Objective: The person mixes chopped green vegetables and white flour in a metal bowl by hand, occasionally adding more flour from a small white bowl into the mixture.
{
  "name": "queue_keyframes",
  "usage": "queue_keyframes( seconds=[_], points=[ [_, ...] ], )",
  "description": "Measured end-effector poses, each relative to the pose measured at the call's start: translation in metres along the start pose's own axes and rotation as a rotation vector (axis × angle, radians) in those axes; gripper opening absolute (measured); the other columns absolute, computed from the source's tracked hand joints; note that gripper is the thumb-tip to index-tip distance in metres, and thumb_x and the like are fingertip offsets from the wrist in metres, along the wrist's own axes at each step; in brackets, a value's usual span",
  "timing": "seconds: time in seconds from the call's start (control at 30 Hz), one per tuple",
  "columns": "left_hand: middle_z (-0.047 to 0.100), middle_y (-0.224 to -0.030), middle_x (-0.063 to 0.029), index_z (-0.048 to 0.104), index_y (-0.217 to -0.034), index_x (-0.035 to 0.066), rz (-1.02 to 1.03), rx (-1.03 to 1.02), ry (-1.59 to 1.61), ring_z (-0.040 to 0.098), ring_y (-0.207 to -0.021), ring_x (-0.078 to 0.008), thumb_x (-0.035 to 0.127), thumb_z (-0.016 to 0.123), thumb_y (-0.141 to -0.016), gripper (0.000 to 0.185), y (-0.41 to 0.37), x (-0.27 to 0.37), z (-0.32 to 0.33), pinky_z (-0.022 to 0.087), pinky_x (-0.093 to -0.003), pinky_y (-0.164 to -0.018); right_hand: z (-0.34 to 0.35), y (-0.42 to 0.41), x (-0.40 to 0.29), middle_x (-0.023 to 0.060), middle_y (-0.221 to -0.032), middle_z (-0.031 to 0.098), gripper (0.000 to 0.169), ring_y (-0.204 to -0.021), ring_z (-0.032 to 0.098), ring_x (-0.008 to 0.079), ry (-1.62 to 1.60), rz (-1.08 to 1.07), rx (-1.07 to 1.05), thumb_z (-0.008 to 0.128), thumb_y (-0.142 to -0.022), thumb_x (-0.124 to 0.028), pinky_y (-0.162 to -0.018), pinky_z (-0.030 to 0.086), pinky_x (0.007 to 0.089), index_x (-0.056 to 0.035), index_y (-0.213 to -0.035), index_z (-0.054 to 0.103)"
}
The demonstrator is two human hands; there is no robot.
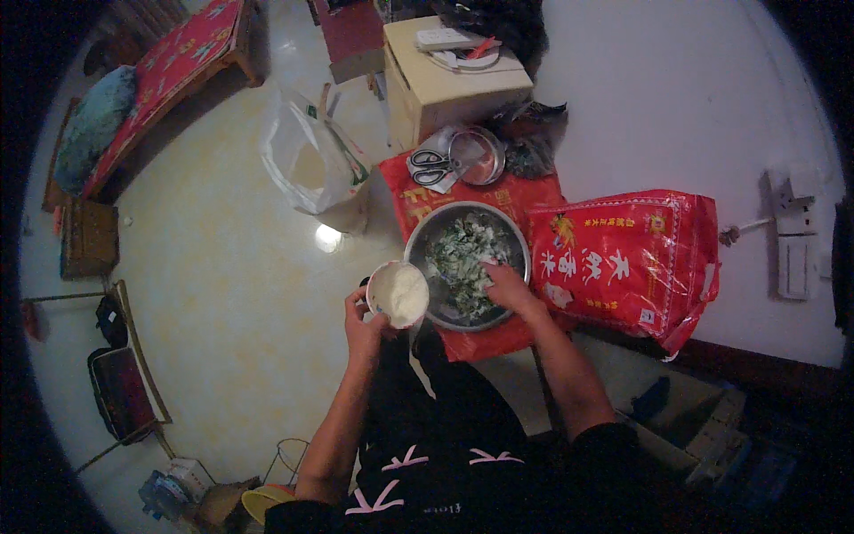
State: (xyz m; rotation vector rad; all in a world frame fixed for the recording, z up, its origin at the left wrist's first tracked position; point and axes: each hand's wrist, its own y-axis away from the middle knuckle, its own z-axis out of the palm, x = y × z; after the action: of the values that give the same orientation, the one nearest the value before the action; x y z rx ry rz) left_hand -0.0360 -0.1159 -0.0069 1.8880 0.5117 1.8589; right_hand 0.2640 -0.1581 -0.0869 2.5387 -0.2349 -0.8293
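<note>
My left hand grips a small bowl of pale flour-like powder, held just left of a large metal basin. The basin contains chopped green leaves with white powder over part of them. Inside the basin's right side, my right hand reaches down into the leaves. Its fingertips are partly covered by the mixture, so whether they pinch anything cannot be told. Under the basin lies a red printed plastic sheet or bag.
A full red rice bag leans right of the basin. Scissors and a round container lie behind it. Farther back stands a cardboard box with a power strip. A white plastic bag stands to the left.
</note>
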Motion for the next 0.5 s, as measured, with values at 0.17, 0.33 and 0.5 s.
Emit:
queue_keyframes(
  seconds=[0.17,0.33,0.5],
  points=[
    [0.052,-0.106,-0.0168,0.035,-0.125,0.009,-0.039,0.016,0.033,0.062,-0.073,-0.0253,0.0,0.054,-0.068,0.061,-0.002,-0.009,-0.009,0.054,-0.0303,-0.049,0.016,-0.002,-0.094,0.0147,-0.137,0.037,0.073,-0.125,0.034,0.0395,0.446,0.053,0.015,0.067,-0.07,-0.014,-0.091,0.038,0.0567,-0.023,-0.136,0.038],
    [0.052,-0.104,-0.0166,0.037,-0.124,0.009,-0.045,0.044,0.048,0.061,-0.065,-0.0235,-0.003,0.055,-0.067,0.061,0.004,0.001,-0.003,0.052,-0.0282,-0.047,0.05,-0.032,-0.054,0.0178,-0.129,0.044,0.072,-0.12,0.038,0.0404,0.525,-0.111,0.191,0.071,-0.065,-0.014,-0.091,0.039,0.0538,-0.0219,-0.131,0.045],
    [0.051,-0.104,-0.0157,0.039,-0.122,0.01,-0.04,0.08,0.072,0.061,-0.06,-0.022,-0.003,0.057,-0.066,0.06,0.006,-0.003,-0.01,0.051,-0.0274,-0.046,-0.004,-0.03,-0.05,0.0205,-0.113,0.057,0.054,-0.104,0.054,0.038,-0.138,-0.048,0.181,0.069,-0.064,-0.006,-0.089,0.044,0.0396,-0.0081,-0.116,0.058]
  ],
)
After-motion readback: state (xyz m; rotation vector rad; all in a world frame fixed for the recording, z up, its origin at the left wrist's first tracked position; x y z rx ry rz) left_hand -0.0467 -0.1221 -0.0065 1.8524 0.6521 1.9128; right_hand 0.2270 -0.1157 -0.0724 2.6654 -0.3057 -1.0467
